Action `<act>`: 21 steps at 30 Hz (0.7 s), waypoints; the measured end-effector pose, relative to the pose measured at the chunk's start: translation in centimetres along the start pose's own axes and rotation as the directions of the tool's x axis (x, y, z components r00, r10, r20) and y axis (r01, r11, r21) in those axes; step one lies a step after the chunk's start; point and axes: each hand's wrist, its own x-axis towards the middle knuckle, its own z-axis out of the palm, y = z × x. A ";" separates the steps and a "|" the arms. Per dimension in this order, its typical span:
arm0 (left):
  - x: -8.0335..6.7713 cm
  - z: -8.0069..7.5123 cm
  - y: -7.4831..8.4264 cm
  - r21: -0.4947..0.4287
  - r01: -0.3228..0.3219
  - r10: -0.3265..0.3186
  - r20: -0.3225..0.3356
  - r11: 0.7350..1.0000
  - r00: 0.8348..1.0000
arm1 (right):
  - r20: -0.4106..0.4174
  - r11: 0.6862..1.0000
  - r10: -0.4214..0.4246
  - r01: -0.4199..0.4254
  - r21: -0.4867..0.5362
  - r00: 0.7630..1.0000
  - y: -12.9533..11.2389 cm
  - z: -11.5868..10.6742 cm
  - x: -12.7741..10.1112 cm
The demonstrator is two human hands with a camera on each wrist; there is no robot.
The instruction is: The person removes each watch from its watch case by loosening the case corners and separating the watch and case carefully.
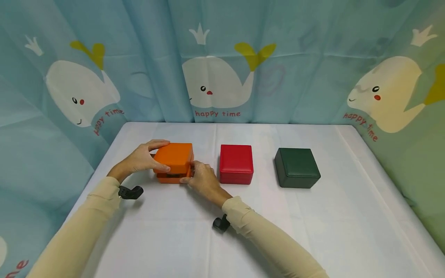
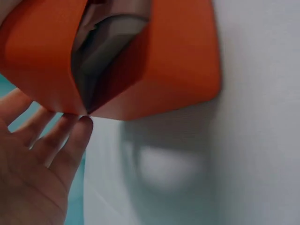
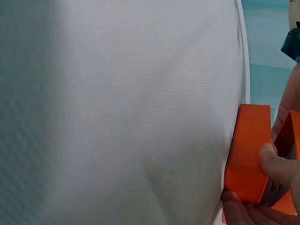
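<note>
An orange hinged box point(image 1: 175, 157) sits on the left of the table, its lid raised partway so a dark gap shows at the front. My left hand point(image 1: 142, 157) grips the lid from the left, thumb at its front edge and fingers round the back. With my right hand point(image 1: 204, 178) I hold the base at its front right corner. Seen from the left wrist, a greyish lining point(image 2: 112, 42) shows inside the gap. The right wrist view shows my right thumb point(image 3: 274, 161) on the rim of the base.
A red box point(image 1: 236, 164) stands closed to the right of my right hand. Farther right is a closed dark green box point(image 1: 298, 168). All rest on a white-covered table point(image 1: 167, 239), with a blue whale-print curtain point(image 1: 149, 77) behind its far edge.
</note>
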 end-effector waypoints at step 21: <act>2.1 -2.5 1.7 -0.008 0.168 -0.166 0.130 0.986 0.978 | 0.057 0.997 -0.004 0.008 -0.075 0.998 -0.3 -0.4 0.3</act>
